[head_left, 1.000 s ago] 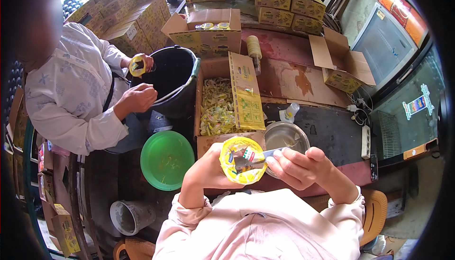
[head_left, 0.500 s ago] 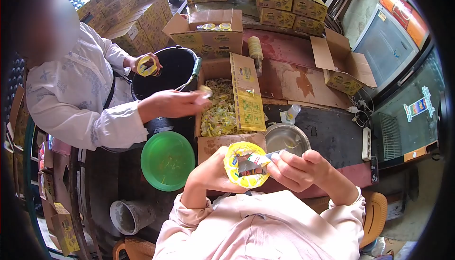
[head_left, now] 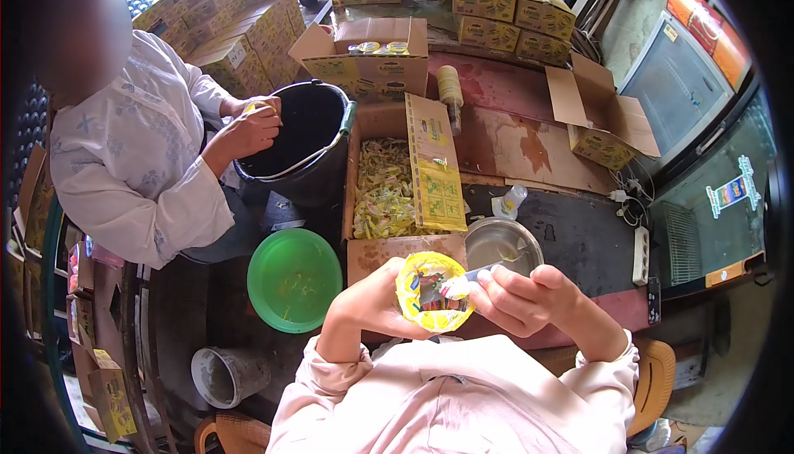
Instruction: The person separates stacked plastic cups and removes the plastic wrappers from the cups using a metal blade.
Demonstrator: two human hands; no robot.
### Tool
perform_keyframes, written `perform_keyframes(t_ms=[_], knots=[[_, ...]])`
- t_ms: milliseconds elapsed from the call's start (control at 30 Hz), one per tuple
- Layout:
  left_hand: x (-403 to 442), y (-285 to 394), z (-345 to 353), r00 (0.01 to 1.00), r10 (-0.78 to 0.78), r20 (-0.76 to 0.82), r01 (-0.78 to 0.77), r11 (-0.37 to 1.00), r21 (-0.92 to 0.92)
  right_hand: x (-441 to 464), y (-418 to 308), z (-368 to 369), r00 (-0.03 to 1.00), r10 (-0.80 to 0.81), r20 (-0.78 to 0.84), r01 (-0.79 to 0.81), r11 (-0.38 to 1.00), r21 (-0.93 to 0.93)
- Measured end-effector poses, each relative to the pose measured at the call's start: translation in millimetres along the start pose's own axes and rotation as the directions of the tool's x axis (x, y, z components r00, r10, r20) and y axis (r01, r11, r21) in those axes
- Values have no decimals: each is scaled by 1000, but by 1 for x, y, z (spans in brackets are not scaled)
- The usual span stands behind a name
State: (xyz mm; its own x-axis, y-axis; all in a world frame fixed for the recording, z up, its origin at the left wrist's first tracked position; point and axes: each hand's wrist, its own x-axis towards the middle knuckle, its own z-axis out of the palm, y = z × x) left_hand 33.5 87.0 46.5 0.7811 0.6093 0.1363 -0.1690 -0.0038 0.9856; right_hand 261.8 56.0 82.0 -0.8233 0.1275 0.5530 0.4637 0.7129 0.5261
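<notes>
My left hand (head_left: 370, 298) is wrapped around a plastic cup (head_left: 436, 322) with a yellow lemon print, its round top facing me. At the cup's rim, my right hand (head_left: 529, 298) pinches a slim greyish piece (head_left: 480, 274); whether it is a blade or a strip of lid film I cannot tell. A whitish scrap (head_left: 455, 289) shows at its end, over the cup's top. Just beyond my hands are a steel bowl (head_left: 536, 247) and a carton of yellow film scraps (head_left: 385, 189).
Across to the left, a person's hands (head_left: 252, 127) hold a yellow cup by a black bucket (head_left: 322, 156). A green basin (head_left: 295, 280) lies left of my hands. Further back are stacked cups (head_left: 449, 94), an open carton (head_left: 364, 78) and a small plastic cup (head_left: 509, 200).
The other person's right hand has moved back from above the scrap carton to the cup in their left hand. My right hand's piece has shifted slightly at my cup's top.
</notes>
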Motion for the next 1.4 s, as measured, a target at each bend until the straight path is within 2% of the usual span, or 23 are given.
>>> perform_keyframes(t_ms=[100, 200, 300, 333, 433, 467, 567, 667, 767, 867, 967, 1267, 1400], knots=[[3, 2, 3, 999, 49, -22, -49, 999, -8, -1, -1, 2, 1000, -6, 6, 6, 1000, -5], [1, 0, -1, 999, -4, 33, 5, 1000, -28, -1, 0, 2, 1000, -14, 8, 14, 1000, -11], [3, -3, -4, 999, 50, 15, -51, 997, 50, -2, -2, 4, 1000, -13, 1, 13, 1000, -24], [8, -10, -5, 976, 219, -4, -217, 966, 142, -2, -2, 4, 1000, -8, 2, 8, 999, -33], [5, -1, 2, 936, 256, -243, -175, 934, 311, -1, 2, 2, 1000, -9, 21, 12, 995, -102], [3, 3, 5, 934, 236, -268, -118, 913, 391, -1, 4, 2, 1000, -11, 29, 15, 991, -134], [0, 3, 8, 908, 285, -309, -96, 856, 508, 1, 5, 0, 1000, 0, 31, 4, 990, -138], [0, 4, 13, 895, 314, -318, -99, 832, 546, 5, 8, 0, 998, -49, 29, 53, 986, -160], [4, 11, 24, 846, 374, -379, -126, 832, 540, 8, 6, -2, 999, -42, 32, 47, 986, -162], [4, 6, 24, 831, 364, -420, -95, 837, 538, 7, 4, -1, 998, -60, 26, 63, 985, -158], [4, 3, 23, 812, 406, -419, -88, 796, 599, 7, 4, -3, 999, -48, 27, 51, 985, -163], [1, 11, 29, 852, 337, -400, -98, 854, 510, 6, 2, -3, 997, -73, -4, 72, 989, -131], [2, 15, 29, 866, 353, -354, -104, 819, 564, 3, 0, -3, 998, -68, 7, 68, 992, -108]])
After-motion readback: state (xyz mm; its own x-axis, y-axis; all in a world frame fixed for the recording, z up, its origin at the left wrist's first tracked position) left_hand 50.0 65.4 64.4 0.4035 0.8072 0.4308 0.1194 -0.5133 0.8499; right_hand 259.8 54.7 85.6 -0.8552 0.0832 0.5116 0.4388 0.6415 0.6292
